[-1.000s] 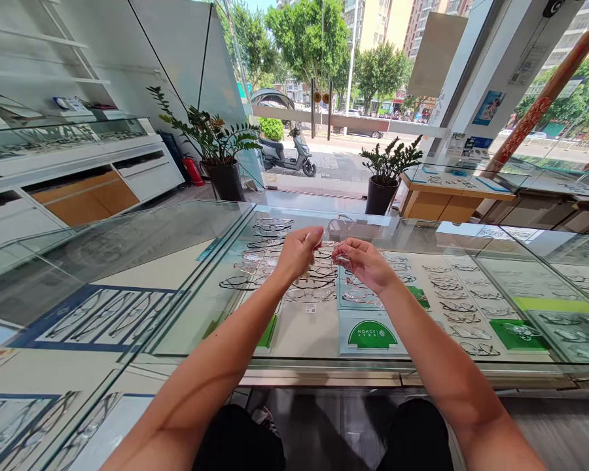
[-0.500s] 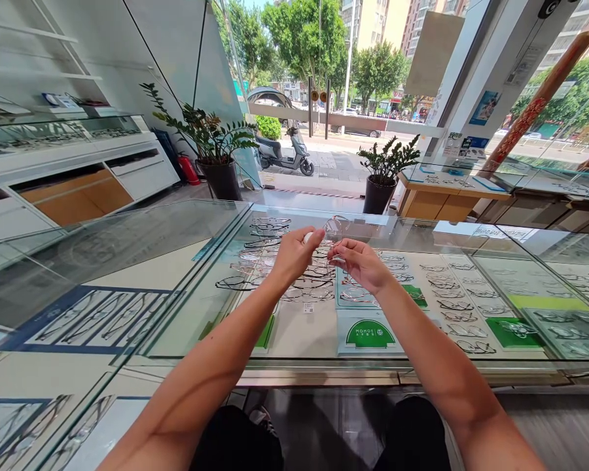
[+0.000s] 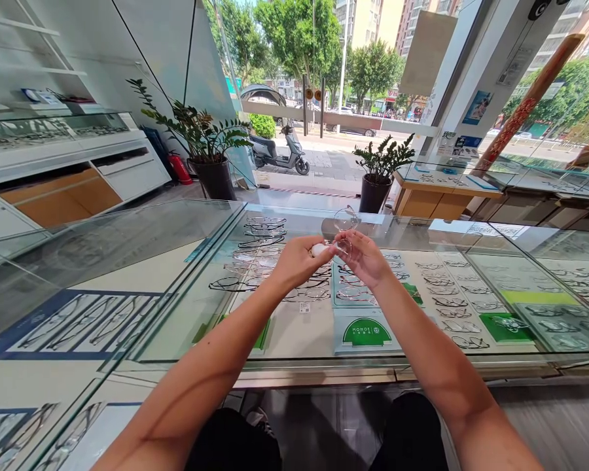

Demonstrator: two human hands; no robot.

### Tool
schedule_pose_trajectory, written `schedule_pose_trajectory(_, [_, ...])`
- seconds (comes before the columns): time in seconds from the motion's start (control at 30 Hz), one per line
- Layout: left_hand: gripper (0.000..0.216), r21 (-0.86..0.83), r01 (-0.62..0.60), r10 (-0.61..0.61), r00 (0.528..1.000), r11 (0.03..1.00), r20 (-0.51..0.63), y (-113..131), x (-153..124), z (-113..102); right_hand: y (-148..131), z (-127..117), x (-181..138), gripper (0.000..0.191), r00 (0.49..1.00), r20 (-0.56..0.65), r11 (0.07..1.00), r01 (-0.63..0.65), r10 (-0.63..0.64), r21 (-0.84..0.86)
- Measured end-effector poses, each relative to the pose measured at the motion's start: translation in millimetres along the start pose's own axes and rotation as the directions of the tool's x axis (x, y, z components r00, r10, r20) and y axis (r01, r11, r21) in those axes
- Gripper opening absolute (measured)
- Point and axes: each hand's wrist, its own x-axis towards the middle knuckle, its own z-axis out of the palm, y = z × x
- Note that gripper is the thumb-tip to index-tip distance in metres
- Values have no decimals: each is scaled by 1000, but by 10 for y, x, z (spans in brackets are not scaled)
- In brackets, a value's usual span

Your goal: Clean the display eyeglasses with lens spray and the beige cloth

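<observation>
Left hand [image 3: 294,263]: fingers closed round a small white piece [image 3: 318,250], type unclear. Right hand [image 3: 369,260]: fingers pinching a pair of glasses [image 3: 346,219], held one lens above the other over the tabletop [image 3: 294,340], toward its far edge. Can't tell if white piece touches lens. Risks: uneven push could twist thin frame; loose pinch could drop it.

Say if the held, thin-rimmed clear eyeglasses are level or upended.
Upended: the thin-rimmed clear eyeglasses, in the right hand, show one lens above the other.
</observation>
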Motion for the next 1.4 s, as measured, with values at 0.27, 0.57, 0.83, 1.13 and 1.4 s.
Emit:
schedule_pose_trajectory(0.27, [53,-190,38,-52,996,981,-67,-177,96,-123,-66,-93,36,34,999,-28,993,36,-33,108])
schedule_pose_trajectory(0.57, [35,-13,-69,60,938,998,-342,-631,398,-317,-291,-250,126,10,992,-87,974,111,-96,198])
schedule_pose_trajectory(0.83, [34,388,281,-208,953,878,-219,-969,1030,-467,-360,-316,171,9,987,-112,971,138,-118,197])
schedule_pose_trajectory(1.13, [45,504,443,-421,892,742,-164,-1226,1249,-286,-352,-291,157,8,988,-91,968,140,-124,207])
schedule_pose_trajectory(1.4, [61,505,446,-312,891,739,-330,-928,1024,-324,-343,-292,155,10,986,-86,966,157,-142,207])
